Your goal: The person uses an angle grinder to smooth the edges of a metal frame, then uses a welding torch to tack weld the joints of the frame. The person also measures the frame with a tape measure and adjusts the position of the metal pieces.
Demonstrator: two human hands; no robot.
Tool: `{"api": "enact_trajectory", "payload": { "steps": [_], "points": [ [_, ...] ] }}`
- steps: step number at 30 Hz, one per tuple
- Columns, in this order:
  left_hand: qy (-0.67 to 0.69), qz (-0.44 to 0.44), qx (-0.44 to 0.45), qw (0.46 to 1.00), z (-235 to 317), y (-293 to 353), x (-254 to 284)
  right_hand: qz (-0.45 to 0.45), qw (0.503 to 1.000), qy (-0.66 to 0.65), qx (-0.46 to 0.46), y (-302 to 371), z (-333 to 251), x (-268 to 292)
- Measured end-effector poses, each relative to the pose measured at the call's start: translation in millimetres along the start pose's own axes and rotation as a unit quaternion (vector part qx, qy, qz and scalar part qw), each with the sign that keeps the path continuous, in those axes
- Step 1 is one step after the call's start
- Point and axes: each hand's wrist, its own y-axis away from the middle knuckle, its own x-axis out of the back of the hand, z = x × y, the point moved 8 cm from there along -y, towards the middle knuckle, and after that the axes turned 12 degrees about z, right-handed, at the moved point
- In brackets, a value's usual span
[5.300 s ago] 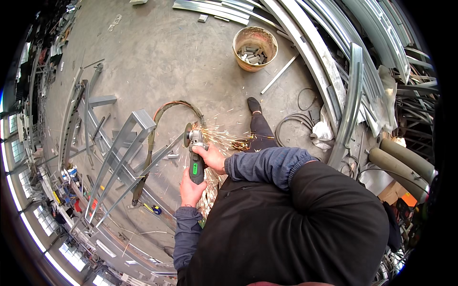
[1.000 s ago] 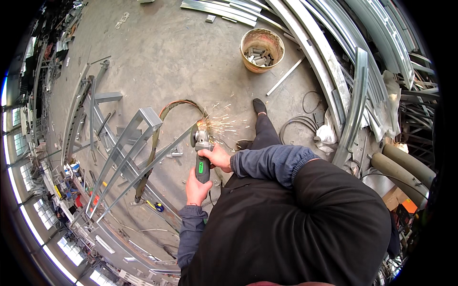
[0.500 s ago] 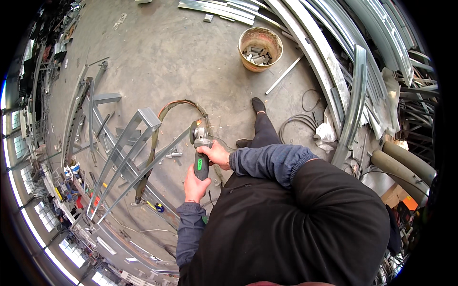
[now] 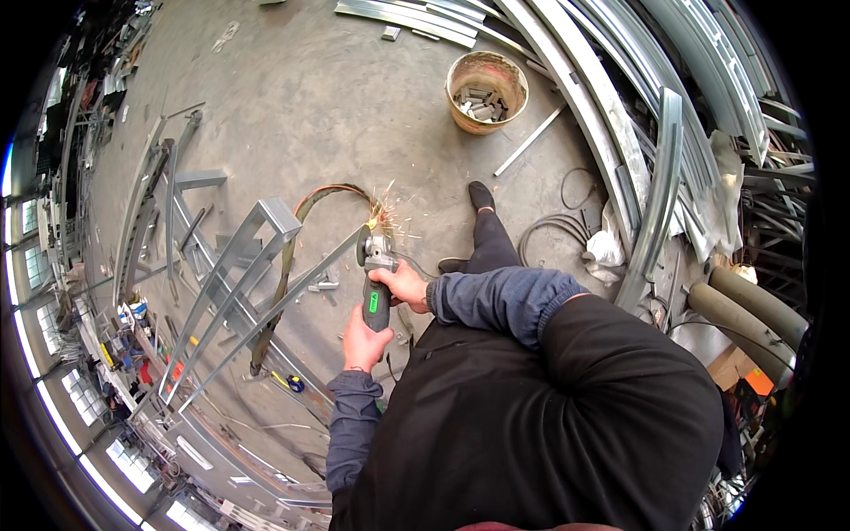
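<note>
Over my feed, the left hand [image 4: 365,337] wraps the grinder [image 4: 378,299]; the right hand [image 4: 406,285] clasps its neck, nearer the disc [image 4: 362,246]. The grinder points forward over the floor [image 4: 310,115]; the bar [image 4: 329,263] slants from near left, its sparking end at the disc.

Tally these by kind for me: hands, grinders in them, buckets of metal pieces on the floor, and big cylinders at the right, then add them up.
Hands: 2
Angle grinder: 1
Bucket of metal pieces: 1
Big cylinders: 2
Total: 6
</note>
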Motion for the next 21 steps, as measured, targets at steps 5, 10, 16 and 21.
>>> {"api": "enact_trajectory", "payload": {
  "steps": [5, 10, 16, 21],
  "points": [
    [-0.018, -0.027, 0.033, 0.999, -35.3, 29.2, -17.1, -0.077, 0.993, 0.059, -0.069, 11.0, 32.7, 6.1],
    [0.049, 0.008, 0.011, 0.999, -50.7, 73.3, -8.3, -0.162, 0.974, 0.147, -0.059, 37.1, 61.9, -1.2],
    [0.102, 0.068, 0.016, 0.992, -60.2, 68.2, 9.7, -0.180, 0.972, 0.139, 0.059, 82.4, -7.2, -44.8],
    [0.125, 0.161, 0.026, 0.979, -63.7, 86.9, 59.3, -0.287, 0.931, 0.190, 0.119, 81.8, -10.9, -108.2]
  ]
}}
